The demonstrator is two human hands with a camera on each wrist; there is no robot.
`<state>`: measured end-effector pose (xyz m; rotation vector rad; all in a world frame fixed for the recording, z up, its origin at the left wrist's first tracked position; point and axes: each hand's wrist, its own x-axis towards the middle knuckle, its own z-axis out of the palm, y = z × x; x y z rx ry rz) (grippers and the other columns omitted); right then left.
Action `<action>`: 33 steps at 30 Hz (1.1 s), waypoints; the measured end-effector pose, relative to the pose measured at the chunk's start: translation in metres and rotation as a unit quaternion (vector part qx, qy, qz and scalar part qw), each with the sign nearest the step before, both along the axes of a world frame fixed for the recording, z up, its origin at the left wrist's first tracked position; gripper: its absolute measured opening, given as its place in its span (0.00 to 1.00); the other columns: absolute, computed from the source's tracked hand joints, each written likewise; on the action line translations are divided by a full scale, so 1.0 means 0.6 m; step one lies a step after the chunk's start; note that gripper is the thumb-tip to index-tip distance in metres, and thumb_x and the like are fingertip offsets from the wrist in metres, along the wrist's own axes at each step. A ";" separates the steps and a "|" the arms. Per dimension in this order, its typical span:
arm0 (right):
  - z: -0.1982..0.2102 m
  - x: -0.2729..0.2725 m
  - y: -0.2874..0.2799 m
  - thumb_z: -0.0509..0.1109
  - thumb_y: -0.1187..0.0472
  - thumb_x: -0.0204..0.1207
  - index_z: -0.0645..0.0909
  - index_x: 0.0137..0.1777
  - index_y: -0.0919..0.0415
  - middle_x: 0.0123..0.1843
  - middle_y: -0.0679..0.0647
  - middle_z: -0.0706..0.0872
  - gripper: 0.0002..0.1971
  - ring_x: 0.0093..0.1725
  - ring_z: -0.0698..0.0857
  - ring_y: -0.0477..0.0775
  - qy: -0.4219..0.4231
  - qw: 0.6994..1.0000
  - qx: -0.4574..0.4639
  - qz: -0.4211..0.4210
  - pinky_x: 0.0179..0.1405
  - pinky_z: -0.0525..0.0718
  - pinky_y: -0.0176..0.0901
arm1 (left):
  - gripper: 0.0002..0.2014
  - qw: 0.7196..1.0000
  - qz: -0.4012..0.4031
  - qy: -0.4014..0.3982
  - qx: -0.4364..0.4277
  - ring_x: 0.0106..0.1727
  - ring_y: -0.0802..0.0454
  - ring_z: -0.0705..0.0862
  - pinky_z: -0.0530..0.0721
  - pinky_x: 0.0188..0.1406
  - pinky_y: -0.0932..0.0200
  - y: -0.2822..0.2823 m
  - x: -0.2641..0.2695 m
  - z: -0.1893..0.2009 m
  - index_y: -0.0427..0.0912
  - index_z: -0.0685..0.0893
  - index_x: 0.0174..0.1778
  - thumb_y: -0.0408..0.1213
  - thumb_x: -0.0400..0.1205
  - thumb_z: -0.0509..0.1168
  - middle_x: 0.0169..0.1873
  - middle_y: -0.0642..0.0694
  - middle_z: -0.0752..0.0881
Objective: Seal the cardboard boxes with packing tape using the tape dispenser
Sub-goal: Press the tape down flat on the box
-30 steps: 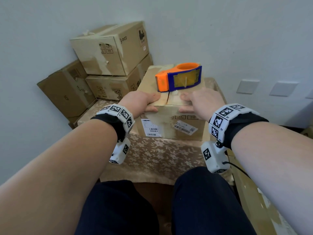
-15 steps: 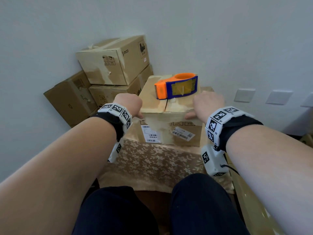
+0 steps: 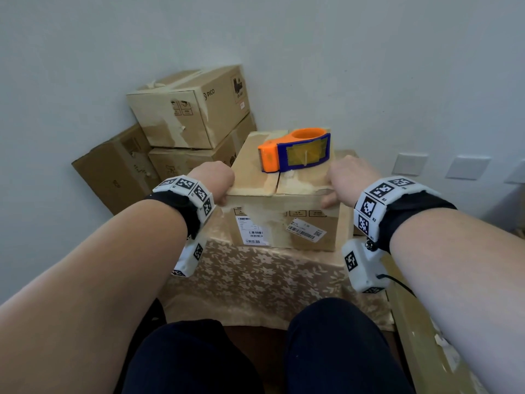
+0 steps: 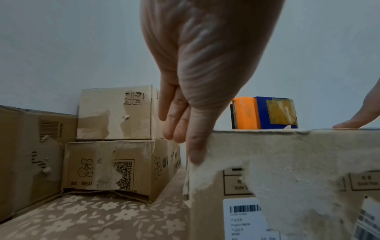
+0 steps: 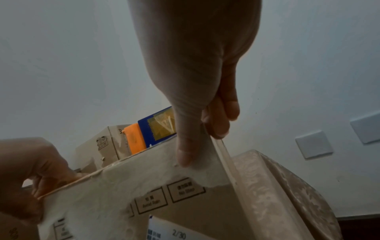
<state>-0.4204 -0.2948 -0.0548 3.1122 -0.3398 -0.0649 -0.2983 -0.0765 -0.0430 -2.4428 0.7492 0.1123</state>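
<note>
A worn cardboard box [image 3: 272, 206] stands on the cloth-covered table, its top flaps meeting at a middle seam. An orange and blue tape dispenser [image 3: 295, 152] lies on its top, untouched. My left hand [image 3: 211, 180] holds the near left corner. In the left wrist view its thumb [image 4: 195, 154] presses the front face and its fingers run down the left side. My right hand [image 3: 345, 180] holds the near right corner. In the right wrist view its thumb [image 5: 185, 155] lies on the front face and its fingers [image 5: 222, 126] curl round the side edge.
Three more cardboard boxes [image 3: 193, 109] are piled against the wall at the back left, one of them leaning [image 3: 113, 172]. The floral tablecloth [image 3: 255, 280] hangs toward my knees. Another piece of cardboard [image 3: 420, 336] lies low on the right. Switch plates [image 3: 409, 163] sit on the right wall.
Both hands have slid apart, from beside the middle seam on the box's near top edge out to its near corners. The dispenser has stayed where it was.
</note>
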 end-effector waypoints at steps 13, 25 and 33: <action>-0.002 0.006 -0.002 0.73 0.64 0.75 0.82 0.46 0.63 0.35 0.53 0.78 0.03 0.44 0.83 0.55 0.043 0.998 -0.044 -0.003 0.38 0.77 0.41 | 0.15 1.000 -0.012 -0.017 -0.022 0.40 0.42 0.78 0.77 0.40 0.58 0.010 -0.010 -0.001 0.32 0.82 0.57 0.20 0.78 0.58 0.48 0.38 0.82; 0.068 0.039 0.022 0.64 0.63 0.77 0.79 0.40 0.62 0.34 0.54 0.77 0.06 0.32 0.77 0.52 0.102 0.991 -0.071 -0.051 0.36 0.77 0.43 | 0.15 0.990 0.082 0.055 -0.096 0.50 0.44 0.81 0.77 0.49 0.56 -0.008 0.013 0.017 0.33 0.82 0.63 0.37 0.87 0.57 0.55 0.41 0.85; 0.047 0.082 0.010 0.62 0.69 0.76 0.72 0.72 0.55 0.67 0.59 0.75 0.24 0.68 0.72 0.63 -0.168 0.985 0.023 -0.014 0.55 0.77 0.54 | 0.16 0.985 0.075 0.069 -0.137 0.48 0.45 0.81 0.81 0.52 0.54 0.002 0.028 0.020 0.35 0.85 0.60 0.41 0.86 0.59 0.48 0.42 0.85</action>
